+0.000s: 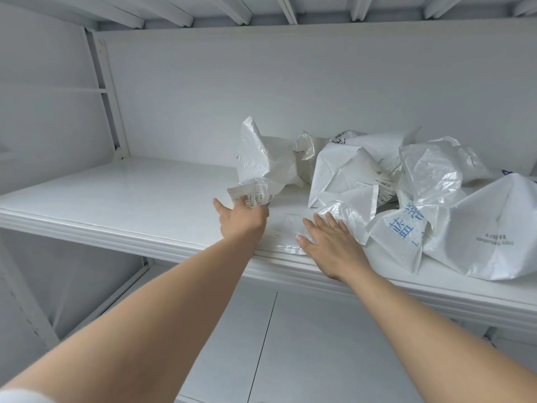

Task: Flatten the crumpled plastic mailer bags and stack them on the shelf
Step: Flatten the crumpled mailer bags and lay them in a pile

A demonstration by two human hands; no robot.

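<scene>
The fingers (315, 226) of our right hand (329, 250) lie straight and slightly spread, palm down, pressing a thin flattened bag (286, 231) onto the shelf (116, 193) close to its front edge. The thumb reaches left across that bag. The fingertips touch the near corner of a small crinkled bag (348, 210), which sits just beyond them.

To the left of these fingers, a little apart, we have our left hand (241, 221). Its fingers curl into the lower flap of a crumpled mailer bag (261, 161) and grip it. Their tips are hidden in the plastic, and the thumb (218, 205) stands out to the left, clear of the bag. This bag rises upright beyond the left fingers, and the gripped flap carries a label with black print.

Beyond and to the right of our right fingers lie the other crumpled bags, all on the shelf. A large white bag (343, 167) sits straight beyond the fingertips, with a translucent bag (430, 175) further right. A bag with blue print (401, 231) lies just right of the hand, and a big white bag (488, 237) with small grey lettering lies at the far right, near the front edge.

Far left of our left fingers the shelf board meets a white upright post (107, 97). A white back wall (290, 82) stands beyond the bags, and white slats (261, 10) run overhead. Both our forearms are bare and reach up from below.
</scene>
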